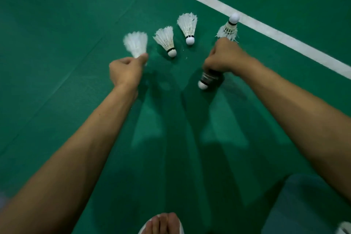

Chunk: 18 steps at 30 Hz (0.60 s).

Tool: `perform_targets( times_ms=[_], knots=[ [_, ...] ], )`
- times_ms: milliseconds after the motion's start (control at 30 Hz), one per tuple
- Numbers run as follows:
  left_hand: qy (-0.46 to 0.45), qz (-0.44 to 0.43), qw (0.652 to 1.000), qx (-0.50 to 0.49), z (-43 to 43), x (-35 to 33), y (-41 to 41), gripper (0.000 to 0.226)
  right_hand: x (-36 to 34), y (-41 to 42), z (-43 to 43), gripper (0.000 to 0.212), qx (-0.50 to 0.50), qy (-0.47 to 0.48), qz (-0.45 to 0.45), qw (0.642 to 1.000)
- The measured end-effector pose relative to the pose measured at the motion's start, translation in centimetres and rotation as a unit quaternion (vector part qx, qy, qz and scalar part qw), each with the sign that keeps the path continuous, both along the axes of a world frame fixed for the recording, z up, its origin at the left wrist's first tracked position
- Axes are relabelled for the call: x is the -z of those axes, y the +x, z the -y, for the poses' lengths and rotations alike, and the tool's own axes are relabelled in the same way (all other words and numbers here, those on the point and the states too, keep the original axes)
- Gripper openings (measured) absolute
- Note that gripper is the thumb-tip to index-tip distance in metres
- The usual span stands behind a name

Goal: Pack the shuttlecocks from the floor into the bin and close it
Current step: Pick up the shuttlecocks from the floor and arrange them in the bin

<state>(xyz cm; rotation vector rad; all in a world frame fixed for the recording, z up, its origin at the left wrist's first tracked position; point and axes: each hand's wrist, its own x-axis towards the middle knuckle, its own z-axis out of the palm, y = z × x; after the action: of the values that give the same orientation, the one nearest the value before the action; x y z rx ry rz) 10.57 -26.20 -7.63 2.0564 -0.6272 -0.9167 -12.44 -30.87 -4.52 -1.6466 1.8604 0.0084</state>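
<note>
Left hand (125, 71) pinches a blurred shuttlecock (135, 43), right hand (223, 57) grips a dark nested stack (209, 79), and the next shuttlecock (165, 42) lies on the floor at the left hand's two o'clock, cork toward five, nearer that hand.

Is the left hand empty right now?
No, the left hand pinches a white shuttlecock by its narrow end, with the feathers fanning away from the person.

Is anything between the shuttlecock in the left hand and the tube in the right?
Nothing visible: only bare floor lies between the shuttlecock in the left hand and the tube in the right hand. A cork pokes from the tube's near end.
</note>
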Motion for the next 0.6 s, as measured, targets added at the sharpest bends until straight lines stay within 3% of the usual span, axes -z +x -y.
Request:
perform_targets(
  times_ms=[67,167,267,333,467,600],
  knots=[
    [-0.009,-0.108,0.993,0.051,1.6,-1.2,-2.8,0.027,-2.3,-2.3,0.0,0.021,-0.034,0.097,-0.065,0.993],
    [0.02,-0.15,0.987,0.062,4.4,-0.9,-6.6,0.028,-4.1,-4.3,-0.5,0.019,-0.027,0.095,-0.108,0.989],
    [0.057,-0.023,0.996,0.059,5.6,1.3,-8.2,0.042,-4.8,-5.3,-1.5,0.019,-0.006,0.069,-0.102,0.992],
    [0.048,0.055,0.993,0.091,5.1,1.8,-9.1,0.035,-5.3,-6.2,-2.1,0.024,0.006,0.048,-0.087,0.995],
    [-0.034,0.066,0.981,0.18,1.0,-1.3,-12.3,0.02,-8.1,-8.6,-3.5,0.033,0.111,-0.063,-0.016,0.992],
    [-0.131,0.075,0.947,0.283,-6.6,-5.9,-15.6,0.012,-12.8,-10.6,-7.6,0.034,0.212,-0.152,0.054,0.964]
  ],
)
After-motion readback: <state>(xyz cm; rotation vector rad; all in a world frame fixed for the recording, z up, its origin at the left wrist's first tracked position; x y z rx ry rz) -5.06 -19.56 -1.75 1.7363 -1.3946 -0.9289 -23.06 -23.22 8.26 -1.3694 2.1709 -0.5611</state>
